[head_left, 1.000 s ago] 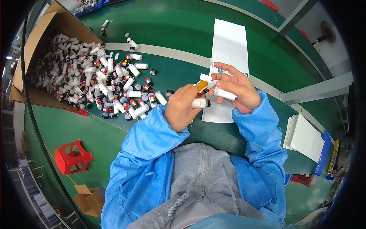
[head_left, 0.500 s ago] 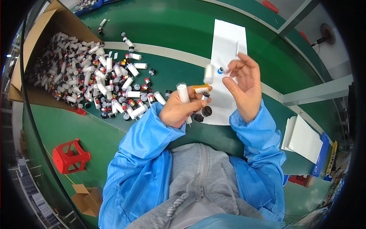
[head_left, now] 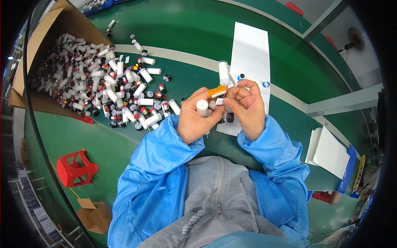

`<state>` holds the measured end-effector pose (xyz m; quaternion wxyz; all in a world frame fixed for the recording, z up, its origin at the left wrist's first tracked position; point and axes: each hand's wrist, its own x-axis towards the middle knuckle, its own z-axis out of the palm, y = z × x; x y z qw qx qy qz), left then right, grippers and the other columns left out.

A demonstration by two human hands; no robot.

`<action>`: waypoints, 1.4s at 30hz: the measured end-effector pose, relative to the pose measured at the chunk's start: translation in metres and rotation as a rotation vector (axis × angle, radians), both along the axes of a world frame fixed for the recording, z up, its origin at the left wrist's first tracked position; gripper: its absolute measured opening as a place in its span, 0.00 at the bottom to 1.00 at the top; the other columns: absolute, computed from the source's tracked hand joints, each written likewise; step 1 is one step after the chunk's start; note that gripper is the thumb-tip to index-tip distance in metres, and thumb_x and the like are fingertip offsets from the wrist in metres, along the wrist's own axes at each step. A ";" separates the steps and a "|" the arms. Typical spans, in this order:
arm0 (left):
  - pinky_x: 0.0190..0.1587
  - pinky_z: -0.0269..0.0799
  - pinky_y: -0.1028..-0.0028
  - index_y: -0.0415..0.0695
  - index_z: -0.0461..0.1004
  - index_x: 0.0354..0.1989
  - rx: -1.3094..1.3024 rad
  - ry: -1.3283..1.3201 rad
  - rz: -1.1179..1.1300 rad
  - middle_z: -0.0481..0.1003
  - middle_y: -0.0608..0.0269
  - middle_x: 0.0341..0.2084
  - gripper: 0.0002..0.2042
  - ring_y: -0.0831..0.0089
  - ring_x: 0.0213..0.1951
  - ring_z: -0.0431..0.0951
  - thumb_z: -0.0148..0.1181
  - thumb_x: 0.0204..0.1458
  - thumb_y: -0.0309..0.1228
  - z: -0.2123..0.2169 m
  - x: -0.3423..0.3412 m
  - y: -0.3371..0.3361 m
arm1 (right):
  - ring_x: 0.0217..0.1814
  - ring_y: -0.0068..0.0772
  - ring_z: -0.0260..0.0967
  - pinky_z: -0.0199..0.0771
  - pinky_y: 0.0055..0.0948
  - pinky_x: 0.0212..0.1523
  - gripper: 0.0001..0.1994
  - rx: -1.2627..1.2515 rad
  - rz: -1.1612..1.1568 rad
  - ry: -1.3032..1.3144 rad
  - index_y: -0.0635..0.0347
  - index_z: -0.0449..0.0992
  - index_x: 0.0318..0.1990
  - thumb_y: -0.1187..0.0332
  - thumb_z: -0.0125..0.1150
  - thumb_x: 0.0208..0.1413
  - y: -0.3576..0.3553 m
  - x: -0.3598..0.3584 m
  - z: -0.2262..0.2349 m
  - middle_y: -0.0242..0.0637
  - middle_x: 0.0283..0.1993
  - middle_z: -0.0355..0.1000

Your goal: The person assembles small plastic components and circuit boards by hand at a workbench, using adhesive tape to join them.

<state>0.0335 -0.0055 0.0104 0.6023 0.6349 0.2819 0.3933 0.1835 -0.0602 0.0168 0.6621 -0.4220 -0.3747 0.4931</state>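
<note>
My left hand (head_left: 190,119) is closed round several white cylinders, one white tube (head_left: 202,106) standing end-up in its grip. An orange-wrapped tube (head_left: 216,91) sticks out past its fingers. Close against it, my right hand (head_left: 250,108) pinches a small white piece (head_left: 220,101) at the left fingertips. Just beyond the hands is a clear-ended white tube (head_left: 223,73); whether it is held or lies on the table I cannot tell. A black cap (head_left: 230,118) shows below the right fingers. Two small blue-ended pieces, one blue-and-black (head_left: 240,77) and one blue-and-white (head_left: 265,84), lie on a white paper sheet (head_left: 250,47).
At the left, a tipped cardboard box (head_left: 18,80) spills a large heap of white tubes (head_left: 144,75) with black and red parts onto the green table (head_left: 186,76). White sheets (head_left: 331,151) lie at the right edge. A red stool (head_left: 76,168) stands on the floor.
My right hand has come down and left from over the paper, closing its spread fingers at the left hand. The blue-and-white piece on the paper now shows. The held tubes have tilted.
</note>
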 end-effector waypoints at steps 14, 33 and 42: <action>0.47 0.74 0.75 0.35 0.69 0.48 -0.452 -0.383 -0.131 0.78 0.54 0.43 0.14 0.71 0.43 0.79 0.59 0.53 0.18 -0.008 -0.002 0.000 | 0.52 0.38 0.71 0.74 0.35 0.52 0.48 -0.281 0.202 -0.018 0.63 0.39 0.68 0.67 0.72 0.49 0.010 0.025 -0.001 0.46 0.50 0.66; 0.52 0.71 0.66 0.43 0.64 0.53 -0.780 -0.640 -0.129 0.75 0.51 0.47 0.18 0.65 0.48 0.76 0.60 0.54 0.22 -0.010 -0.010 0.003 | 0.40 0.28 0.74 0.74 0.24 0.39 0.24 0.318 -0.100 -0.758 0.68 0.56 0.57 0.87 0.54 0.53 -0.010 -0.009 0.004 0.39 0.37 0.74; 0.53 0.67 0.59 0.54 0.70 0.51 -1.006 -0.620 -0.186 0.74 0.62 0.48 0.16 0.66 0.48 0.74 0.61 0.54 0.28 -0.015 -0.011 0.009 | 0.38 0.45 0.72 0.71 0.37 0.39 0.26 0.637 -0.100 -0.898 0.65 0.65 0.51 0.90 0.59 0.42 -0.002 -0.004 -0.010 0.44 0.41 0.74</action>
